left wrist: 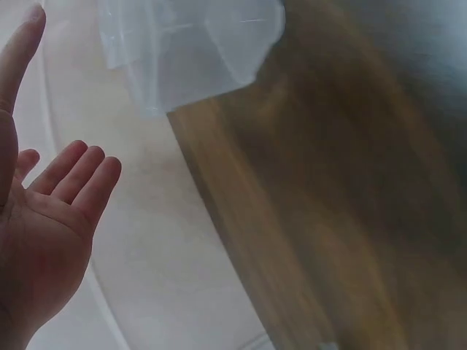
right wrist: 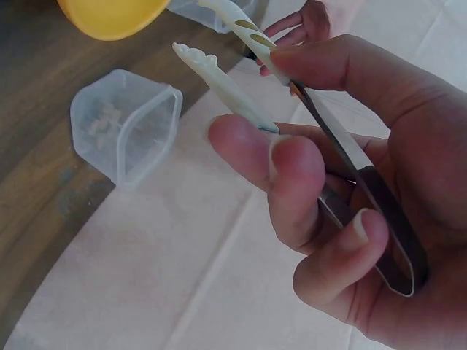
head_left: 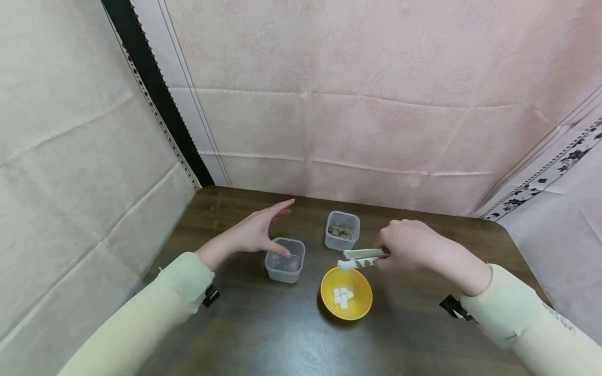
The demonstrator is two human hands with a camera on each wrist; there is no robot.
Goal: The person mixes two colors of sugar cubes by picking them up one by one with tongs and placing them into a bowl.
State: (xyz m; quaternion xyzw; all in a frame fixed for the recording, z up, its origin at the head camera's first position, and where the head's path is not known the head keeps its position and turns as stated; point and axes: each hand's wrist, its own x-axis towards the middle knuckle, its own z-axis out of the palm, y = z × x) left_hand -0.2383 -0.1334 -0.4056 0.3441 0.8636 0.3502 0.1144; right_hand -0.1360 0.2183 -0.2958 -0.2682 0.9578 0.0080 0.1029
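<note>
You get soft, even light from above, with a pale sheen on the dark wooden table (head_left: 263, 334) and only faint shadows. Your head view bends straight lines at its edges. Your left wrist view is smeared by motion blur; your right wrist view is sharp only close up.

dark wood table (head_left: 263, 334), pink cloth walls (head_left: 357, 78)

Cream-tipped metal tongs (head_left: 361, 257) were gripped in right hand (head_left: 408, 244), held level above yellow bowl (head_left: 361, 305), tips apart. Bowl contained white cubes (head_left: 343, 297). Empty clear tub (head_left: 285, 259) was touched at rim by left hand (head_left: 256, 231), fingers straight.
</note>
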